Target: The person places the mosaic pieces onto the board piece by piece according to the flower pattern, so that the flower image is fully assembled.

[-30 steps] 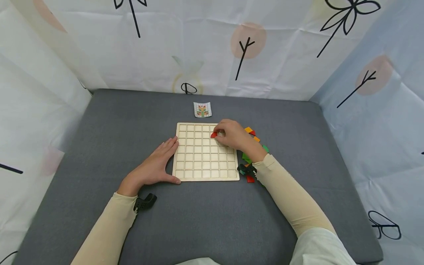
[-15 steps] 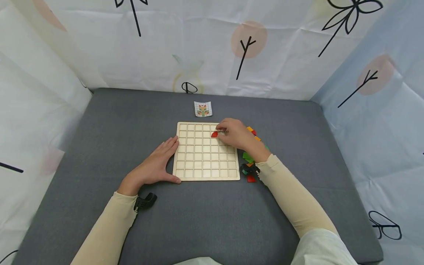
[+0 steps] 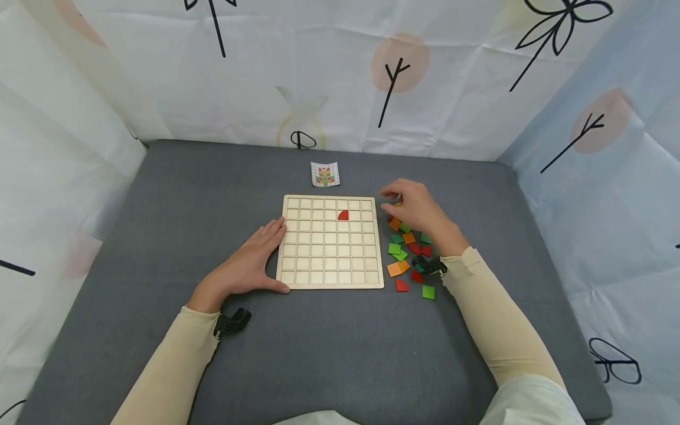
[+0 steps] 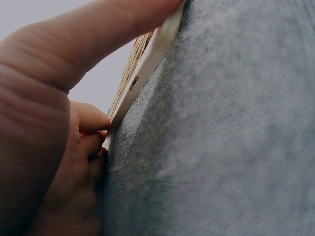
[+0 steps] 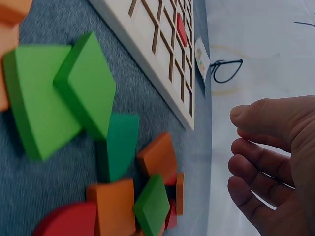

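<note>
Fingers of the right hand (image 3: pixel 418 205), relaxed and empty, have moved across beside the loose tiles (image 3: pixel 408 238), leaving the red quarter-circle tile (image 3: pixel 344 215), apparently placed, in the wooden grid board (image 3: pixel 330 251) to their left, while the left hand (image 3: pixel 241 265) spreads against its opposite edge.

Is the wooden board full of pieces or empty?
Nearly empty: the wooden board has just one red piece, in a square in the second row from the far edge. Other pieces lie beside the board.
</note>
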A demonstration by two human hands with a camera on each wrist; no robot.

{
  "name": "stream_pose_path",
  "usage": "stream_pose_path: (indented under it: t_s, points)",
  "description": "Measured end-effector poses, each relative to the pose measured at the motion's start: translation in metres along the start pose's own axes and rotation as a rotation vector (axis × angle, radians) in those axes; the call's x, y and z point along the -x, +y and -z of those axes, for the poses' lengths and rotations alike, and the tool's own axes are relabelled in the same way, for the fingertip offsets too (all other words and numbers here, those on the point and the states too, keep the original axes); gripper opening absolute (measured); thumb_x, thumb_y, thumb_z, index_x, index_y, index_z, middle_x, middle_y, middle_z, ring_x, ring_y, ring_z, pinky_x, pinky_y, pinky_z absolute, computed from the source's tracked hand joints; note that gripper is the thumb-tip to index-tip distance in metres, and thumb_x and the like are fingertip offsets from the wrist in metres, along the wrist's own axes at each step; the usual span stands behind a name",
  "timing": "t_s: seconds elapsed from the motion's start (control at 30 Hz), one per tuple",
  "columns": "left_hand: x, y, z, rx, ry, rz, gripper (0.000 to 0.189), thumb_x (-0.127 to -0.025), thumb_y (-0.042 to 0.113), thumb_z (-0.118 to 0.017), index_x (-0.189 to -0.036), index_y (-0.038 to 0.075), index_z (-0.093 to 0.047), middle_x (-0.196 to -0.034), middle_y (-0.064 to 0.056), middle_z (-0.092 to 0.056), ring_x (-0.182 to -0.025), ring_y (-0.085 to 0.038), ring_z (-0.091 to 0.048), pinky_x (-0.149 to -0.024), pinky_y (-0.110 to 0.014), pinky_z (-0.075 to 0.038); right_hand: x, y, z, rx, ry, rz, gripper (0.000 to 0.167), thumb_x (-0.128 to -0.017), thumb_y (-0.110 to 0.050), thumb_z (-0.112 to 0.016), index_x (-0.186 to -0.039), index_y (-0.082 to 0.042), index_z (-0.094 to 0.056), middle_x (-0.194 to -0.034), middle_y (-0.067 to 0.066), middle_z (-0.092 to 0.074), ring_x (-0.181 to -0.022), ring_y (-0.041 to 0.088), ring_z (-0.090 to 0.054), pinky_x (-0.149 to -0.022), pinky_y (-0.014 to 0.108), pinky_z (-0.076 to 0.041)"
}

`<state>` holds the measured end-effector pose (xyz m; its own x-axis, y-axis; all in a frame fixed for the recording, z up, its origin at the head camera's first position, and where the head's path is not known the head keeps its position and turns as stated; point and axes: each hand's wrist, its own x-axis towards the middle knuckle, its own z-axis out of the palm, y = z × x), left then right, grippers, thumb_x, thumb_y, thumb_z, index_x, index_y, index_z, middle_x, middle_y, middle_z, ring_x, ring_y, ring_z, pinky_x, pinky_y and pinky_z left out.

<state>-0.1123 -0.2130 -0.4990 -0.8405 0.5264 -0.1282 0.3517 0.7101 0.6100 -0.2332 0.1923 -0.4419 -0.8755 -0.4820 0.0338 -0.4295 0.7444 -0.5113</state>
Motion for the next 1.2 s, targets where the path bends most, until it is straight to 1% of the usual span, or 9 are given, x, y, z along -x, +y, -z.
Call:
stream_pose_path:
  t_s: [0.3,0.47,0.67,0.87,1.07,1.2]
  points:
    - [0.001,0.0,-0.001,0.006,0.01,-0.005,0.142,-0.077,0.06,-0.096,-0.173,0.001,-0.01,-0.182,-0.012,-0.001,-0.166,-0.033,0.0,-0.133,-0.055,-0.005,0.01,0.024,0.013,0.017,0.034,-0.066,0.031,-0.103,-0.011,-0.077,-0.132,0.0,-0.075,-0.126,0.017,-0.07,-0.108,0.036,-0.063,-0.095,0.053,-0.055]
    - [0.001,0.0,0.0,0.004,0.004,0.006,0.143,-0.076,0.061,-0.095,-0.174,0.002,-0.009,-0.182,-0.011,0.0,-0.167,-0.032,0.0,-0.133,-0.054,-0.005,0.015,0.034,0.017,0.022,0.006,-0.114,0.031,-0.103,-0.012,-0.076,-0.131,0.0,-0.076,-0.125,0.018,-0.069,-0.108,0.037,-0.063,-0.095,0.055,-0.055]
    - [0.001,0.0,0.0,0.003,0.009,0.005,0.142,-0.077,0.061,-0.095,-0.174,0.002,-0.01,-0.182,-0.012,-0.001,-0.166,-0.033,-0.001,-0.133,-0.055,-0.006,0.022,0.041,0.014,0.011,-0.028,-0.164,0.031,-0.104,-0.014,-0.076,-0.132,0.0,-0.075,-0.121,0.018,-0.068,-0.105,0.036,-0.063,-0.093,0.055,-0.054]
    - [0.001,0.001,0.001,0.013,0.007,0.012,0.141,-0.078,0.062,-0.094,-0.173,0.002,-0.011,-0.182,-0.013,-0.002,-0.166,-0.034,-0.001,-0.132,-0.056,-0.007,0.022,0.046,0.012,0.014,-0.029,-0.179,0.032,-0.104,-0.015,-0.076,-0.132,0.0,-0.075,-0.12,0.019,-0.069,-0.104,0.036,-0.062,-0.092,0.055,-0.054]
    - [0.001,0.001,0.001,0.016,0.01,0.014,0.141,-0.078,0.061,-0.095,-0.174,0.002,-0.011,-0.182,-0.012,-0.002,-0.166,-0.033,-0.001,-0.132,-0.057,-0.007,0.022,0.047,0.011,0.027,-0.064,-0.21,0.031,-0.105,-0.018,-0.075,-0.13,0.0,-0.076,-0.117,0.018,-0.071,-0.101,0.034,-0.063,-0.09,0.053,-0.055]
    - [0.003,0.001,-0.003,0.011,0.014,0.002,0.14,-0.078,0.06,-0.095,-0.174,0.002,-0.011,-0.182,-0.012,-0.002,-0.166,-0.033,-0.001,-0.132,-0.057,-0.007,0.026,0.049,0.008,0.025,-0.077,-0.219,0.032,-0.105,-0.02,-0.075,-0.129,0.0,-0.077,-0.116,0.018,-0.072,-0.101,0.033,-0.064,-0.089,0.052,-0.056]
